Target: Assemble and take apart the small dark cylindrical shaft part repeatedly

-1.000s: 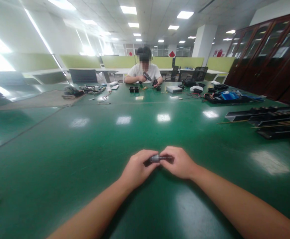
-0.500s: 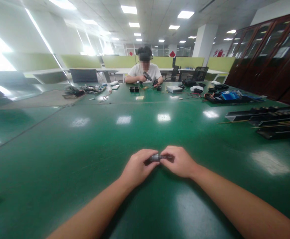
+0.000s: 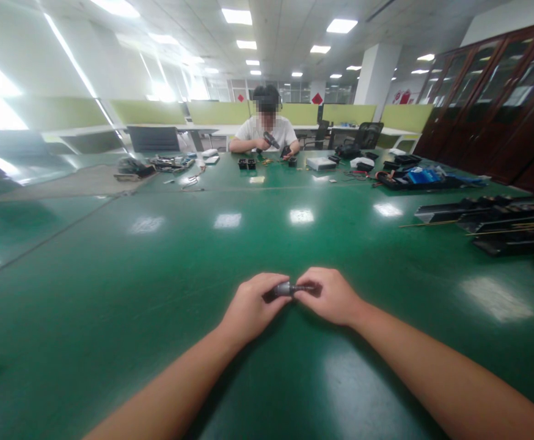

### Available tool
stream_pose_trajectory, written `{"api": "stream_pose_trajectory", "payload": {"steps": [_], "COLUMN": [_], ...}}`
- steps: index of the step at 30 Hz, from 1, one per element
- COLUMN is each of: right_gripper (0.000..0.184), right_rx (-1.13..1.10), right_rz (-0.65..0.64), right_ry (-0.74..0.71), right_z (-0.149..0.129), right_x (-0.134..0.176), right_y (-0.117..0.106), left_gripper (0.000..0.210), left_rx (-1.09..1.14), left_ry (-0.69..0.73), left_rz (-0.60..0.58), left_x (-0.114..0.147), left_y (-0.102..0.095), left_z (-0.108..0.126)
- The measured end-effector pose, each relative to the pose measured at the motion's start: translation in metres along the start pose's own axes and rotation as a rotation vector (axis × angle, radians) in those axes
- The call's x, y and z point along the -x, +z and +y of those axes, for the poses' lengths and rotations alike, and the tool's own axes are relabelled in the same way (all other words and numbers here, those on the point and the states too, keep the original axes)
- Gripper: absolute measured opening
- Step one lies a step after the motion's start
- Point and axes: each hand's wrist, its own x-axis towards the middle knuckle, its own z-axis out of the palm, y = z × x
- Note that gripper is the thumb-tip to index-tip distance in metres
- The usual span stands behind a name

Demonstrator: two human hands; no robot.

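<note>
Close in front of me, both hands meet over the green table. My left hand is closed, thumb and fingers gripping a small grey metal cylinder that looks like a little motor. Its left end is dark and partly hidden in the palm. From the cylinder's right end a thin dark rod runs toward my right hand, which pinches it between thumb and fingertips. The fingertips of the two hands almost touch. Whether rod and cylinder are one piece I cannot tell.
Across the table a person in a white shirt holds a dark power tool. Black boxes, a white box and a tray with blue bags lie at the far side. Black metal rails lie at the right edge.
My hands and the cylinder have shifted very slightly left. The grip of both hands looks the same.
</note>
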Motion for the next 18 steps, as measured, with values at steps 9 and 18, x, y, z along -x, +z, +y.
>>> {"api": "stream_pose_trajectory", "payload": {"steps": [9,18], "right_gripper": [0.007,0.007], "right_rx": [0.016,0.008], "right_rz": [0.012,0.024], "right_ry": [0.026,0.046], "right_z": [-0.0013,-0.0003], "right_x": [-0.0002,-0.0001], "right_y": [-0.0014,-0.0010], "left_gripper": [0.023,0.024], "left_rx": [-0.003,0.002], "left_ry": [-0.037,-0.068], "left_rz": [0.027,0.034], "left_x": [-0.0013,-0.0009], "left_y": [-0.0004,-0.0004], "left_z": [0.0007,-0.0022]}}
